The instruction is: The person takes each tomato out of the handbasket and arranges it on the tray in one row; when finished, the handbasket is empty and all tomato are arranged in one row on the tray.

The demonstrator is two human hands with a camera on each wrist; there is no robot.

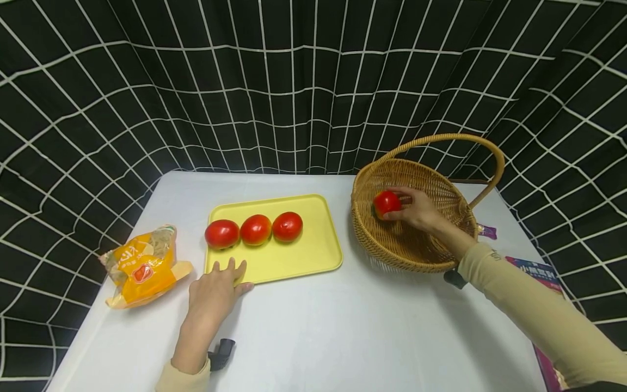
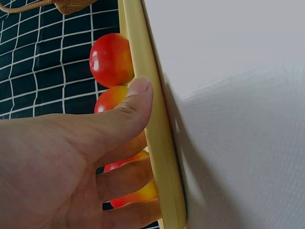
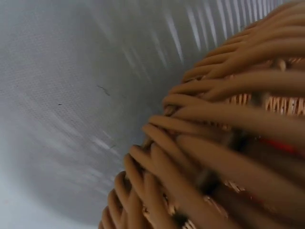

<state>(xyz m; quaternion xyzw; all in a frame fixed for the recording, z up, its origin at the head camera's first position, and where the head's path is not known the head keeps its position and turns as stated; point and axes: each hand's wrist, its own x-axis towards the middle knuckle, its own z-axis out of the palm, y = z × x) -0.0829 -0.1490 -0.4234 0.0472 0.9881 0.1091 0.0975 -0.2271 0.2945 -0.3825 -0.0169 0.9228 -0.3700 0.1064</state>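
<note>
Inside a wicker basket (image 1: pixel 364 237) with a tall arched handle, my right hand (image 1: pixel 416 209) holds a shiny red fruit (image 1: pixel 386 202) between thumb and fingers. Three similar smooth, rounded fruits, red with yellow patches, sit in a row on a yellow tray (image 1: pixel 294 261): a left one (image 1: pixel 222 234), a middle one (image 1: pixel 256 230) and a right one (image 1: pixel 287 226). My left hand (image 1: pixel 215 291) lies at the tray's near left edge, fingers spread. In the left wrist view its thumb (image 2: pixel 140 95) rests against the tray rim. The right wrist view shows mostly woven basket wall (image 3: pixel 219 119), hiding that hand.
An orange and clear plastic package (image 1: pixel 144 267) lies left of the tray. Right of the basket is a small purple wrapper (image 1: pixel 487 231). A purple and blue printed packet (image 1: pixel 536 272) lies at the table's right edge, partly behind my right sleeve. Dark gridded cloth (image 1: pixel 313 98) hangs around the table.
</note>
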